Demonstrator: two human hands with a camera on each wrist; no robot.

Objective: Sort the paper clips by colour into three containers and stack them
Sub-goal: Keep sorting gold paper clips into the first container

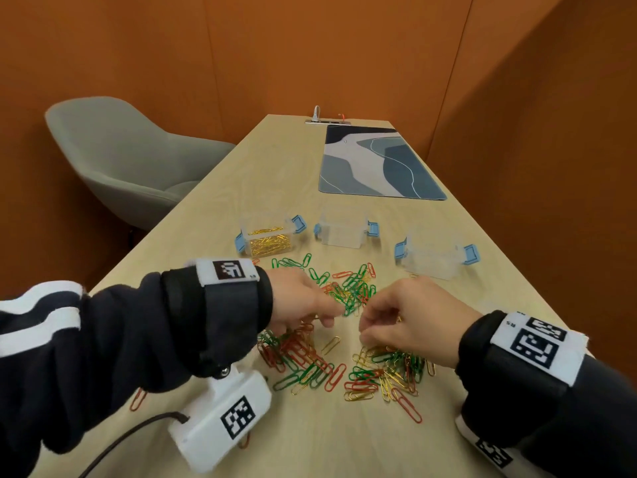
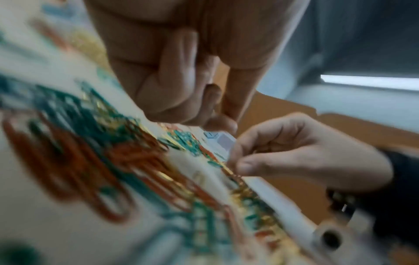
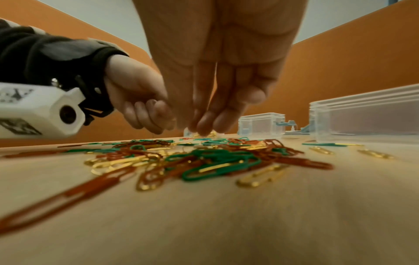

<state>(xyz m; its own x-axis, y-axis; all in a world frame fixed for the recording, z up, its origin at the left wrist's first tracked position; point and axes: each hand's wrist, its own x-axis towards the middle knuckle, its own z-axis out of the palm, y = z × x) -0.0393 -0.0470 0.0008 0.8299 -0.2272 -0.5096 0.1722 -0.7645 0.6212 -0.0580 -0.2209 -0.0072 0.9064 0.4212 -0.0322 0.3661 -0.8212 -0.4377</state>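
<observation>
Hovering low over a wooden table (image 1: pixel 241 188), both hands work above a loose scatter of red, green and gold paper clips (image 1: pixel 348 291) that spreads from the near edge up toward three clear containers with blue latches. The left hand (image 1: pixel 303 301) has its fingers curled with the tips drawn together near the middle of the pile; the left wrist view is too blurred to show whether a clip sits between them, so I cannot tell what it grips, if anything. The right hand (image 1: pixel 410 322) points its fingers down with thumb and fingertips bunched close over the clips; gold glints show just at the fingertips (image 3: pixel 204 129) in the right wrist view, yet whether they pinch a clip cannot be told. The left container (image 1: pixel 267 238) holds a heap of gold clips. The middle container (image 1: pixel 343 231) and the right container (image 1: pixel 436 258) look to have no clips inside, all three standing side by side and apart from each other, just beyond the pile. A single gold clip (image 1: pixel 331 345) lies alone between the two hands. Farther back lies a blue patterned mat (image 1: pixel 379 163), and a grey chair (image 1: pixel 120 157) stands to the left of the table.
</observation>
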